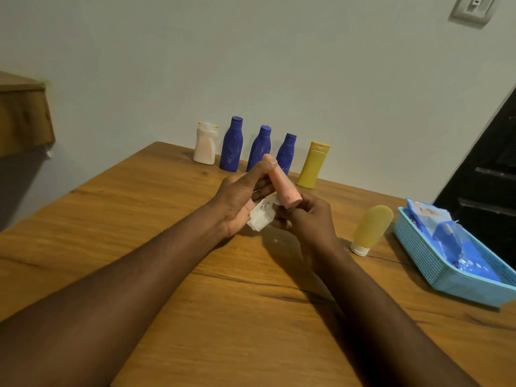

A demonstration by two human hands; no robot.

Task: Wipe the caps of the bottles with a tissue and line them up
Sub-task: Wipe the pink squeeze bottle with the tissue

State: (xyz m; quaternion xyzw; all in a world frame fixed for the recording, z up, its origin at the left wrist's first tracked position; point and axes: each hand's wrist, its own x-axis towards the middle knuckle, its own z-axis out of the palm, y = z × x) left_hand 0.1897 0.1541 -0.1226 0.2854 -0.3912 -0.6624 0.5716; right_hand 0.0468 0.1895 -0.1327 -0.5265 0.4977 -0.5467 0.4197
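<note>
A pink bottle (282, 181) is tilted above the table's middle, gripped between both hands. My left hand (240, 202) wraps its upper part. My right hand (310, 219) holds its lower end and a crumpled white tissue (262, 215) lies between the palms. Along the wall stands a row: a white bottle (206, 143), three blue bottles (232, 145) (260, 148) (287, 152), and a yellow bottle (312, 166). A pale yellow tube (371, 229) with a white cap stands cap-down to the right.
A light blue mesh basket (424, 255) with blue plastic packets sits at the table's right edge. The wooden table (139, 219) meets the wall behind the row. A wooden shelf (22, 115) juts out at far left, and a dark door (485, 177) at right.
</note>
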